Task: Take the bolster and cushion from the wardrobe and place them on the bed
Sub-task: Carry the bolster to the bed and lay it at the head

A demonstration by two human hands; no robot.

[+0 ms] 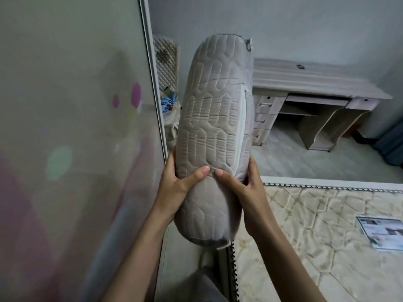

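Note:
A long grey quilted bolster (213, 118) with a white zip strip down its right side stands upright in front of me, held in the air. My left hand (181, 188) grips its lower left side and my right hand (244, 192) grips its lower right side, thumbs meeting on the front. The bed (327, 225), a bare cream quilted mattress, lies at the lower right, just beside the bolster's bottom end. The wardrobe's sliding door (76, 127), pale with coloured dots, fills the left. No cushion is in view.
A wooden desk (316, 101) with drawers stands against the far wall. A printed sheet (381, 234) lies on the mattress at the right. Cluttered items, including a blue object (168, 103), sit in the gap behind the wardrobe door. A narrow floor strip runs between wardrobe and bed.

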